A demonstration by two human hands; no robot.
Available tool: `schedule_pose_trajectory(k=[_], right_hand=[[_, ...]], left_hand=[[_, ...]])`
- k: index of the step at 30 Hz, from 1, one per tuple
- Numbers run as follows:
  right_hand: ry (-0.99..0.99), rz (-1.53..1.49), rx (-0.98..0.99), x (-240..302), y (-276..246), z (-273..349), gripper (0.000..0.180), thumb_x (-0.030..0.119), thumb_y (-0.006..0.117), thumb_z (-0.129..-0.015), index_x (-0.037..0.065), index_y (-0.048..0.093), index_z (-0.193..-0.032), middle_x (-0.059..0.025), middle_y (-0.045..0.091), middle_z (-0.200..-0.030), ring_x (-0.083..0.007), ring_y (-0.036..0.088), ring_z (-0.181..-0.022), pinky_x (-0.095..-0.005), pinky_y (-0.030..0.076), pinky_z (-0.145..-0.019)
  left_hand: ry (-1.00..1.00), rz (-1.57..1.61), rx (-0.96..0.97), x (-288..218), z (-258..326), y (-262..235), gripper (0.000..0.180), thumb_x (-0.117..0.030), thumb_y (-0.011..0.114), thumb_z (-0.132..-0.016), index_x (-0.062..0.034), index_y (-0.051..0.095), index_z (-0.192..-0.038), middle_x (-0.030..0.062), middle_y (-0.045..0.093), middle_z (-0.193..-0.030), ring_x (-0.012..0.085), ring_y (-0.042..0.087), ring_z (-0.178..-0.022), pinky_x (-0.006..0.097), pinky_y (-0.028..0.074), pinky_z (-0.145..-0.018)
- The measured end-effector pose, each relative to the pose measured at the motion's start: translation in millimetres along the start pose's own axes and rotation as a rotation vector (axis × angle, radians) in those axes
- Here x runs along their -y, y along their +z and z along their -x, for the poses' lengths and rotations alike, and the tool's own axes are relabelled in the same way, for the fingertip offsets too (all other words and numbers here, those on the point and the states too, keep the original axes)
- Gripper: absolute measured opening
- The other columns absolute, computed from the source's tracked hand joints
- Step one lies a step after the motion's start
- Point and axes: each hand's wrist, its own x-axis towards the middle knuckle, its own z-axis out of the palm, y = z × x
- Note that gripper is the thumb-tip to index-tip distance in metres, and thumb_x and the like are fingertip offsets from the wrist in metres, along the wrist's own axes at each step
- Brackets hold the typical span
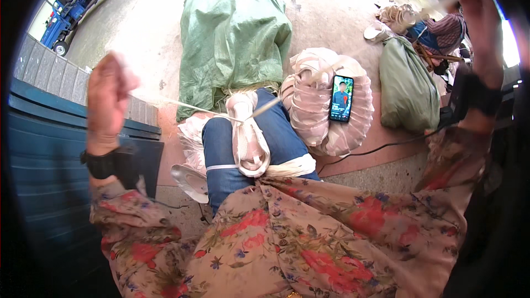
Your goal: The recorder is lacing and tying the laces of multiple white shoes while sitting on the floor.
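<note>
Left hand (107, 96) clenched on pale strip (187, 106), right hand (475, 22) grip unclear; strip thin, limp, light, likely slippery; best pinched near bundle (248, 138) on knee.

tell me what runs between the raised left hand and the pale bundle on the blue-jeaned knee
In the head view, a thin pale strip stretches taut from the left hand to the pale bundle on the knee.

Green sack (232, 38), pale pink bundle (249, 132), blue jeans (226, 152), floral sleeves (309, 232).
</note>
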Motion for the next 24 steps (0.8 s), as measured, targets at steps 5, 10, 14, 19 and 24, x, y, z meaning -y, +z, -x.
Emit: schedule_pose_trajectory(k=[5, 10, 14, 19, 24], right_hand=[[0.145, 0.057, -0.759, -110.5, -55.6, 133.1, 0.019, 0.018, 0.048, -0.092, 0.001, 0.054, -0.097, 0.0006, 0.045, -0.063, -0.0097, 0.045, -0.062, -0.0258, 0.042, -0.064], [0.750, 0.232, -0.654, -192.5, 73.8, 185.8, 0.020, 0.017, 0.050, -0.087, 0.004, 0.061, -0.098, 0.0039, 0.046, -0.062, -0.0062, 0.043, -0.057, -0.0208, 0.037, -0.054], [0.733, 0.223, 0.033, -226.8, 205.8, 207.2, 0.022, 0.010, 0.050, -0.086, 0.001, 0.058, -0.105, -0.0023, 0.057, -0.070, -0.0097, 0.054, -0.066, -0.0244, 0.045, -0.060], [0.491, 0.151, 0.314, -242.9, 314.5, 200.9, 0.017, 0.014, 0.051, -0.084, -0.001, 0.059, -0.084, -0.0150, 0.060, -0.074, -0.0309, 0.059, -0.075, -0.0349, 0.046, -0.069], [0.173, 0.519, 0.256, -270.3, 328.1, 194.7, 0.011, 0.012, 0.049, -0.082, 0.003, 0.054, -0.081, -0.0145, 0.057, -0.095, -0.0314, 0.051, -0.096, -0.0407, 0.041, -0.079]], left_hand=[[-0.099, 0.336, -0.315, 29.2, 4.9, -289.7, 0.021, -0.027, 0.047, -0.093, -0.0070, 0.050, -0.096, -0.0066, 0.026, -0.053, 0.0046, 0.023, -0.045, 0.021, 0.027, -0.050], [-0.436, 0.281, -0.425, 82.8, 28.0, -347.6, 0.028, -0.027, 0.044, -0.093, -0.0054, 0.048, -0.110, -0.0063, 0.027, -0.051, 0.0040, 0.026, -0.040, 0.019, 0.022, -0.034], [-0.644, -0.066, -0.213, 109.7, 40.8, -154.7, 0.013, -0.021, 0.050, -0.089, -0.0194, 0.044, -0.078, -0.0099, 0.036, -0.056, -0.0004, 0.030, -0.040, 0.016, 0.021, -0.032], [-0.899, -0.144, 0.155, 175.1, 100.2, -4.3, 0.012, -0.027, 0.045, -0.091, -0.0156, 0.045, -0.086, -0.0055, 0.040, -0.061, 0.0022, 0.030, -0.040, 0.017, 0.022, -0.031], [-0.597, -0.325, 0.350, 223.2, 115.2, 24.4, 0.012, -0.017, 0.054, -0.086, -0.0055, 0.057, -0.087, 0.0025, 0.057, -0.075, 0.0093, 0.051, -0.057, 0.021, 0.042, -0.053]])
